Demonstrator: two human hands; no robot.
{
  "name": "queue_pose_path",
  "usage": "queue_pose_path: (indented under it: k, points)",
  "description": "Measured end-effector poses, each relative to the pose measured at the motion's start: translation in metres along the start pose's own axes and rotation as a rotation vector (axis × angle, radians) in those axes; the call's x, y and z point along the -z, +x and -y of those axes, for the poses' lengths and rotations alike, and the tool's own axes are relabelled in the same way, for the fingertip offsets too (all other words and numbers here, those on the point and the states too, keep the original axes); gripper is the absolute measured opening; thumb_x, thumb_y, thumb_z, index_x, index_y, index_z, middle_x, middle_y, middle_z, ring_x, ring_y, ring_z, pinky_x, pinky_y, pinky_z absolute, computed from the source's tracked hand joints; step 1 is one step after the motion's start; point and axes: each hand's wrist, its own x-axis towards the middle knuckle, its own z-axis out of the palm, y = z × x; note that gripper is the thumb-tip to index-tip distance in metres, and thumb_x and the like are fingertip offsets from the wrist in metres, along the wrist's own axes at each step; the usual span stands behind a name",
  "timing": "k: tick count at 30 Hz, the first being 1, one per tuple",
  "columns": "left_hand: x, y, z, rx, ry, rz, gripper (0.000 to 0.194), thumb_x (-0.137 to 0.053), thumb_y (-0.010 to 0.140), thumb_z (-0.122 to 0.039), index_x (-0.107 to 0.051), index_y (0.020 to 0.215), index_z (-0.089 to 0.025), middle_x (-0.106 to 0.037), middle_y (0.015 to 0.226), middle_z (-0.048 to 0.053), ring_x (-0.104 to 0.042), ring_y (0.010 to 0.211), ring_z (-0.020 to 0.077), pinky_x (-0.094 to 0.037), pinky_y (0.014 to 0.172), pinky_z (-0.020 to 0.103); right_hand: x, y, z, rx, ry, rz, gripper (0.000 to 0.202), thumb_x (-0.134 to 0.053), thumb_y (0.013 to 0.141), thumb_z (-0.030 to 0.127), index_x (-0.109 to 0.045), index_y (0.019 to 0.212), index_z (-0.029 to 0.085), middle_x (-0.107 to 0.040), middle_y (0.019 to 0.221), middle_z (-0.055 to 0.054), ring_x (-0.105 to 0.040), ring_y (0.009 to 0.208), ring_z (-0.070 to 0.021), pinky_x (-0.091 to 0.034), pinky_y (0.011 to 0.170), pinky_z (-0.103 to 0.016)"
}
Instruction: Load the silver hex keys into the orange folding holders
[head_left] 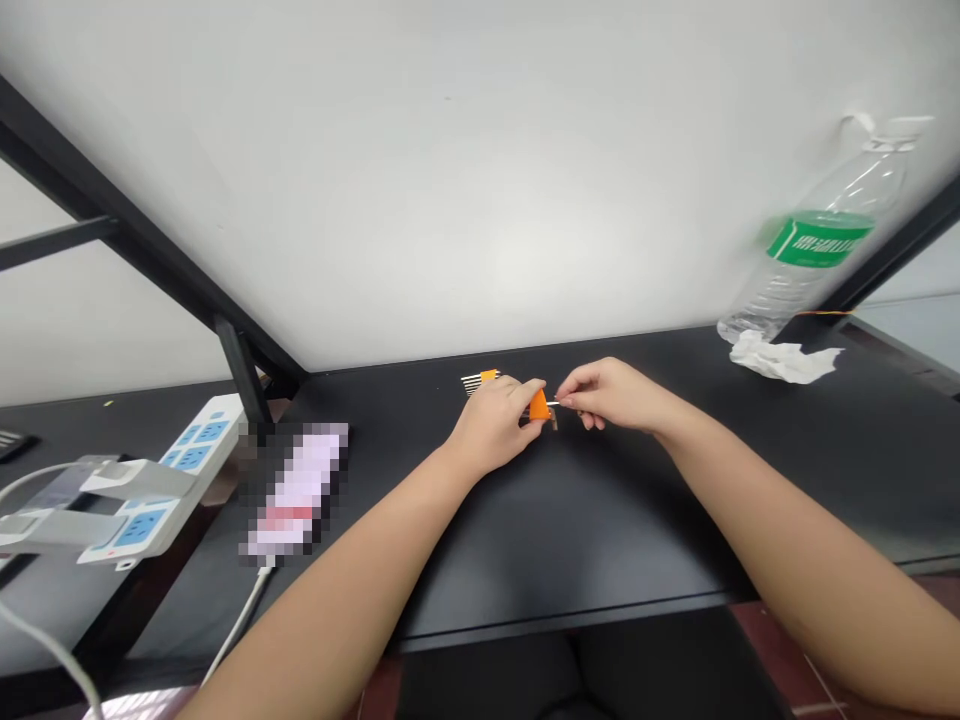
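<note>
My left hand [495, 425] is closed over an orange holder [539, 405], thumb and fingers wrapped round its right end. Another orange part [489, 375] shows beyond the knuckles, with several thin silver rods [471, 384] sticking out to the left; the palm hides what lies between. At the holder's right end, my right hand [596, 393] pinches a thin light-coloured rod [553, 403] between thumb and index finger. The rod's tip reaches the orange edge; whether it sits inside cannot be made out. A small brownish piece [554, 418] shows just below it.
A clear bottle with a green label [821, 238] stands at the back right, beside a crumpled white tissue [784, 358]. At left are a pixelated flat item [304, 490] with a white cable [244, 620], a power strip [176, 475] with plugs, and a black metal frame [161, 260].
</note>
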Motion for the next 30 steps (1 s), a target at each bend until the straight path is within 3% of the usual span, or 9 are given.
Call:
queue_pose_path:
  k: [4,8,20,23,27,30]
  points:
    - [0.002,0.004,-0.006,-0.018,-0.004,0.011,0.023,-0.066,0.087,-0.024,-0.063,0.11,-0.021,-0.07,0.091,0.004,-0.063,0.093,0.024,-0.05,0.086,0.038,-0.02,0.004,0.008,0.021,0.135,-0.072,0.009,-0.066,0.086,0.024,-0.06,0.081,0.02,-0.061,0.055,0.003,-0.054,0.046,-0.0097,-0.044,0.044,-0.02]
    - [0.003,0.004,-0.007,0.015,-0.012,0.009,0.027,-0.065,0.087,-0.022,-0.063,0.114,-0.02,-0.07,0.091,0.005,-0.063,0.092,0.0235,-0.05,0.086,0.037,-0.03,0.006,0.012,0.048,0.202,-0.124,0.01,-0.064,0.089,0.025,-0.055,0.085,0.021,-0.06,0.057,0.004,-0.055,0.047,-0.0096,-0.042,0.043,-0.019]
    - [0.003,0.006,-0.009,0.026,-0.019,0.02,0.013,-0.067,0.085,-0.023,-0.065,0.097,-0.02,-0.068,0.084,0.004,-0.062,0.091,0.0238,-0.051,0.084,0.038,-0.03,0.005,0.014,0.076,0.143,-0.08,0.005,-0.058,0.086,0.02,-0.054,0.088,0.022,-0.058,0.058,0.005,-0.055,0.051,-0.011,-0.041,0.047,-0.021]
    - [0.002,0.005,-0.006,0.031,-0.017,0.016,0.024,-0.067,0.085,-0.024,-0.065,0.109,-0.02,-0.071,0.09,0.005,-0.063,0.092,0.0244,-0.051,0.086,0.039,-0.023,0.002,0.013,0.103,0.122,-0.09,0.004,-0.057,0.088,0.023,-0.055,0.092,0.023,-0.058,0.061,0.005,-0.055,0.053,-0.0116,-0.042,0.049,-0.022]
    - [0.001,0.002,0.001,0.052,-0.014,-0.021,0.042,-0.067,0.087,-0.027,-0.06,0.128,-0.018,-0.075,0.102,0.007,-0.065,0.101,0.0263,-0.052,0.094,0.043,0.004,-0.001,0.001,0.162,-0.183,-0.204,0.005,-0.057,0.088,0.024,-0.061,0.089,0.022,-0.066,0.077,0.002,-0.058,0.062,-0.0123,-0.044,0.06,-0.025]
    - [0.0,0.0,0.004,0.087,-0.029,-0.024,0.043,-0.067,0.087,-0.027,-0.06,0.129,-0.021,-0.075,0.104,0.005,-0.066,0.101,0.0256,-0.052,0.095,0.043,0.023,0.002,-0.013,0.151,-0.572,-0.135,0.008,-0.061,0.084,0.022,-0.069,0.083,0.021,-0.069,0.085,-0.002,-0.061,0.074,-0.0164,-0.044,0.067,-0.027]
